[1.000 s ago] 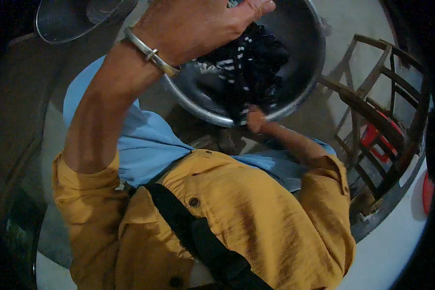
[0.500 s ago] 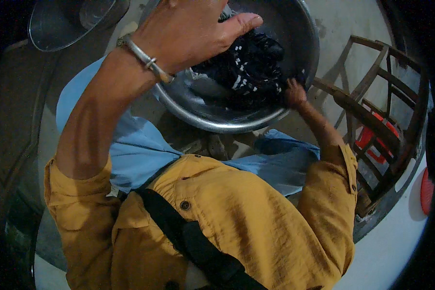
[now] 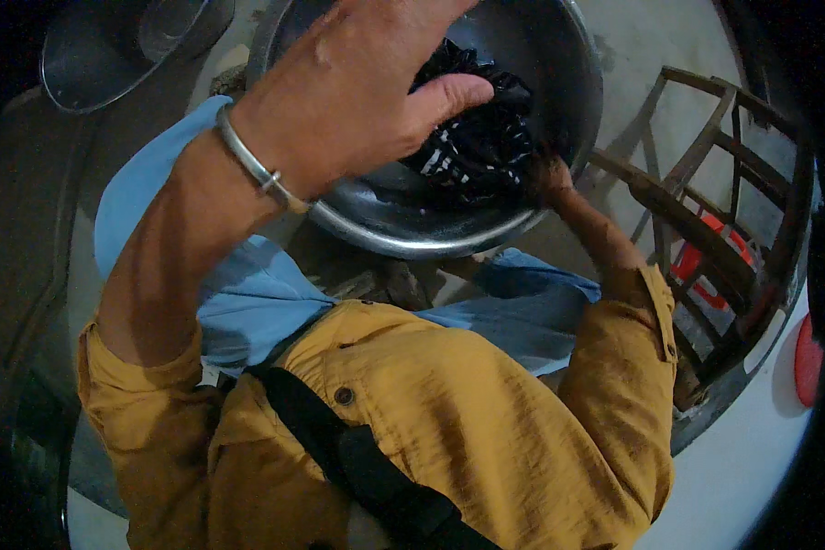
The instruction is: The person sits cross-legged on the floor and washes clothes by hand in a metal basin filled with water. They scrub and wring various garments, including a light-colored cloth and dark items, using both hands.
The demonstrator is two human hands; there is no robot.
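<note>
A bundle of wet black cloth (image 3: 481, 137) with white marks lies in a wide metal basin (image 3: 412, 240). My left hand (image 3: 357, 92), large in the picture, is raised over the basin's left side. Its thumb sticks out to the right, apart from the palm, and the fingers stretch forward past the top edge; nothing shows in it. A metal bangle (image 3: 243, 151) circles that wrist. Inside the basin's right rim, my right hand (image 3: 554, 179) is at the cloth's right edge. Its fingers are dark and blurred, so their grip is not visible.
To the right stands a brown slatted frame (image 3: 697, 220), with a red object (image 3: 711, 261) behind its bars. A second metal vessel (image 3: 110, 55) tilts at the upper left. Another red item (image 3: 808, 362) lies at the far right. My blue-trousered legs flank the basin.
My left hand has come slightly lower and nearer, its fingers still out ahead. In the basin the black cloth has shifted and bunched up. My right hand stays close to the same spot.
</note>
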